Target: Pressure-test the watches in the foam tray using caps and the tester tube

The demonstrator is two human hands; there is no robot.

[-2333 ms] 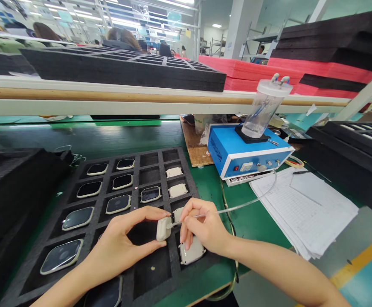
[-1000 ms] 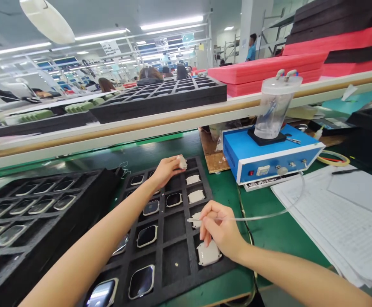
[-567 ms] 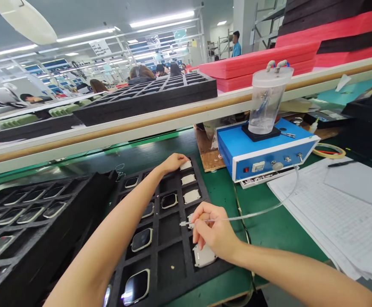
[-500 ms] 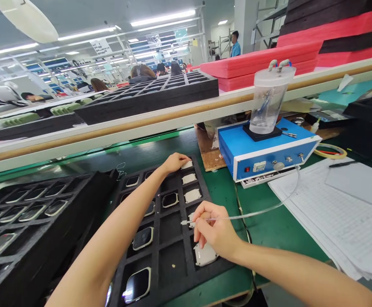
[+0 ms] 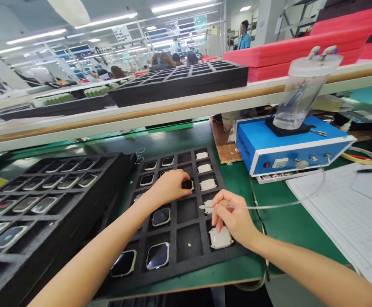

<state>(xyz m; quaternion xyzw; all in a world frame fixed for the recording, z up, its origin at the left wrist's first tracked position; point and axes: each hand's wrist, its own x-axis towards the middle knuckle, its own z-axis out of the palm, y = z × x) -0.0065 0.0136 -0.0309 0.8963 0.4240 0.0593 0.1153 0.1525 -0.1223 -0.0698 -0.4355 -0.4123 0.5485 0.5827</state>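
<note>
Left hand (image 5: 168, 186) is pinching a dark-screened watch case (image 5: 187, 185) — in or just above a pocket of the black tray (image 5: 189, 265), hard to tell — right hand (image 5: 232, 211) is gripping a clear tube (image 5: 275, 207).

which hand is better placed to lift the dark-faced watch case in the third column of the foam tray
Probably the left hand: it is right at the dark-faced watch case, while the right hand is occupied holding the clear tube near the white cases.
</note>
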